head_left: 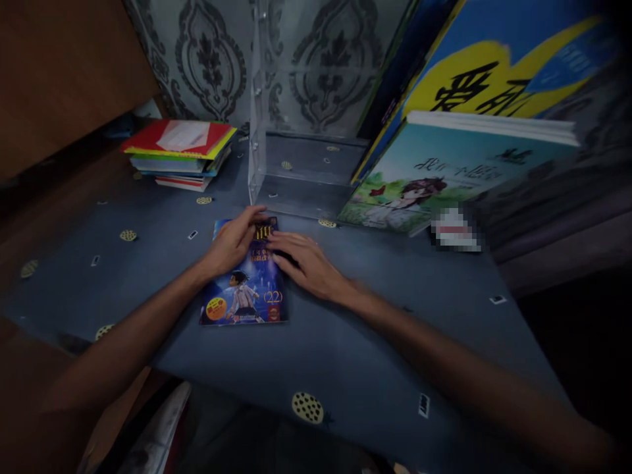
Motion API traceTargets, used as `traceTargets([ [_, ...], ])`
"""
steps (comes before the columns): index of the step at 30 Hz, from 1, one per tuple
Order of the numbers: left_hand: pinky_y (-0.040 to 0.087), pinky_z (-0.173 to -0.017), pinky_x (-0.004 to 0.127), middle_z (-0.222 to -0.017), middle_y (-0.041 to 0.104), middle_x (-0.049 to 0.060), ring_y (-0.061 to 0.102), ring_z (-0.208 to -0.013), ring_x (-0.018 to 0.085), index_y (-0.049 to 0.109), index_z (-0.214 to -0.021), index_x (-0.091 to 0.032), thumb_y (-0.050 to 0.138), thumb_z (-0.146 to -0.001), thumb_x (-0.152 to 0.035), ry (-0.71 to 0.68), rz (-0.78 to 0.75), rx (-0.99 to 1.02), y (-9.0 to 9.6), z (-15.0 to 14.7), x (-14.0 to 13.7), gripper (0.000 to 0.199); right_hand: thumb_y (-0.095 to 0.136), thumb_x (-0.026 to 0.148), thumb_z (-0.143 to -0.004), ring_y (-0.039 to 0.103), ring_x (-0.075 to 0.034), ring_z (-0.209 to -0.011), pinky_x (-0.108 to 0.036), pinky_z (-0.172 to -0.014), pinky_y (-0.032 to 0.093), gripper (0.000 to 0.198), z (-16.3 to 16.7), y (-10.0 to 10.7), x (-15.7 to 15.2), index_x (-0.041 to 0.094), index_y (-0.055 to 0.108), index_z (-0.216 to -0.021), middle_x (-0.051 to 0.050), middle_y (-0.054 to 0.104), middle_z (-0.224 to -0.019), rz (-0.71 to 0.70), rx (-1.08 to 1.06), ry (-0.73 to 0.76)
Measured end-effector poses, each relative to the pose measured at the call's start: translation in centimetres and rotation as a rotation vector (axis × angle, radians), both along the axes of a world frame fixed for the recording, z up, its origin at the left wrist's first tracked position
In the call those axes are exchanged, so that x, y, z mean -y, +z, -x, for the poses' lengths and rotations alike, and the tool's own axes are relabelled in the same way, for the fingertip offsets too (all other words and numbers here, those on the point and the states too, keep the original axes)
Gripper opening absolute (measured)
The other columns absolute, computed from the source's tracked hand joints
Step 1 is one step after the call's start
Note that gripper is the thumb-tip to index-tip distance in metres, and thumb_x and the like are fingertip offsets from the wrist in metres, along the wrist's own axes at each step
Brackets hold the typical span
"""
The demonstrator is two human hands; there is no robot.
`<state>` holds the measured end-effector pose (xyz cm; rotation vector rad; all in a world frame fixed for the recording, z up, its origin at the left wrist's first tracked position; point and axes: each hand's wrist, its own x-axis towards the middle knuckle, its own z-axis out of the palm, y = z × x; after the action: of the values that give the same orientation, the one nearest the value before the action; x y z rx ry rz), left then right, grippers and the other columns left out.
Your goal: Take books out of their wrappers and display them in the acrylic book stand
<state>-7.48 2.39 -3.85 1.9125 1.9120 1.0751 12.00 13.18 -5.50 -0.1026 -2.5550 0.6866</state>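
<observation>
A blue-purple comic book [241, 296] lies flat on the patterned tabletop, its cover up, with a running figure and the number 22 on it. My left hand [234, 240] rests on the upper left of the cover, fingers stretched toward the far edge. Against the upper right part of the same book lies my right hand [309, 263], its fingers extended over the cover. Neither hand grips the book. Part of the title is hidden under the fingers.
Clear acrylic shelf [257, 112] stands just beyond the book. On its right lean a green-blue book [385, 191] and a large blue-and-yellow book [469, 59]. A stack of books [178, 148] sits at the back left. The table's front edge runs close to me.
</observation>
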Motion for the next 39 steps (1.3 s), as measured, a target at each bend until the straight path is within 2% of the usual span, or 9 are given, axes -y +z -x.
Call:
traceTargets([
  [4,0.050,-0.107,0.049,-0.131,0.069,0.013,0.065,-0.122,0.024,0.046,-0.142,-0.019,0.036,-0.097,-0.023,0.054,-0.002,0.003,0.2,0.2,0.2,0.045,0.050,0.027,-0.103,0.052,-0.025,-0.140,-0.049,-0.118,0.039,0.034,2.9,-0.7,-2.2,0.011,0.064,-0.130,-0.016,0.064,-0.141,-0.015,0.057,-0.056],
  [11,0.049,-0.108,0.048,-0.130,0.070,0.013,0.065,-0.122,0.024,0.052,-0.137,-0.015,0.039,-0.096,-0.028,0.095,0.027,-0.078,0.8,0.4,0.3,0.044,0.051,0.026,-0.100,0.052,-0.025,-0.138,-0.046,-0.117,0.038,0.037,3.7,-0.7,-3.1,0.012,0.063,-0.133,-0.017,0.062,-0.143,0.037,0.059,-0.062],
  [14,0.050,-0.106,0.046,-0.129,0.070,0.012,0.066,-0.120,0.025,0.056,-0.132,-0.016,0.042,-0.096,-0.034,0.057,0.053,-0.126,1.2,0.4,0.4,0.042,0.052,0.020,-0.097,0.059,-0.024,-0.126,-0.042,-0.111,0.043,0.033,3.6,-0.4,-3.2,0.015,0.066,-0.126,-0.013,0.069,-0.131,0.089,0.018,-0.051],
  [18,0.051,-0.103,0.042,-0.124,0.070,0.010,0.066,-0.113,0.024,0.059,-0.129,-0.018,0.041,-0.099,-0.039,-0.010,0.076,-0.243,1.6,0.5,0.7,0.041,0.051,0.016,-0.094,0.066,-0.022,-0.101,-0.039,-0.098,0.048,0.027,2.6,0.1,-2.8,0.014,0.072,-0.112,-0.009,0.075,-0.107,0.183,-0.045,-0.111],
  [23,0.049,-0.104,0.044,-0.122,0.067,0.013,0.061,-0.117,0.026,0.061,-0.125,-0.016,0.035,-0.103,-0.035,-0.059,0.012,-0.559,2.0,0.3,1.1,0.039,0.050,0.017,-0.094,0.066,-0.016,-0.085,-0.031,-0.084,0.052,0.025,0.1,0.2,-1.9,0.015,0.073,-0.105,-0.005,0.075,-0.093,0.445,-0.079,-0.104],
  [27,0.053,-0.090,0.045,-0.109,0.068,0.015,0.063,-0.104,0.030,0.064,-0.121,-0.016,0.035,-0.102,-0.032,0.026,0.127,-0.833,3.1,-2.2,1.9,0.038,0.048,0.016,-0.094,0.067,-0.013,-0.075,-0.025,-0.072,0.054,0.025,-1.8,0.1,-1.4,0.013,0.071,-0.106,-0.005,0.074,-0.088,0.683,-0.092,-0.046],
  [30,0.054,-0.082,0.042,-0.110,0.068,0.013,0.064,-0.102,0.032,0.063,-0.123,-0.018,0.043,-0.101,-0.044,0.111,0.254,-0.883,4.2,-5.5,3.2,0.039,0.049,0.015,-0.094,0.066,-0.011,-0.070,-0.020,-0.062,0.052,0.025,-2.5,0.2,-1.1,0.012,0.070,-0.107,-0.005,0.073,-0.085,0.790,-0.079,0.000],
  [34,0.055,-0.090,0.045,-0.130,0.065,0.015,0.063,-0.115,0.035,0.056,-0.133,-0.016,0.053,-0.096,-0.056,0.129,0.308,-0.864,4.5,-8.7,4.9,0.055,0.050,0.012,-0.093,0.067,-0.010,-0.070,-0.017,-0.059,0.051,0.023,-2.7,0.3,-1.0,0.013,0.070,-0.103,-0.003,0.072,-0.083,0.871,-0.110,0.004],
  [39,0.054,-0.100,0.046,-0.139,0.063,0.018,0.062,-0.125,0.035,0.058,-0.132,-0.012,0.053,-0.097,-0.045,0.179,0.287,-0.855,3.3,-9.5,5.7,0.048,0.049,0.011,-0.093,0.067,-0.010,-0.071,-0.018,-0.058,0.051,0.023,-2.7,0.4,-1.1,0.013,0.070,-0.103,-0.004,0.072,-0.085,0.913,-0.115,0.008],
])
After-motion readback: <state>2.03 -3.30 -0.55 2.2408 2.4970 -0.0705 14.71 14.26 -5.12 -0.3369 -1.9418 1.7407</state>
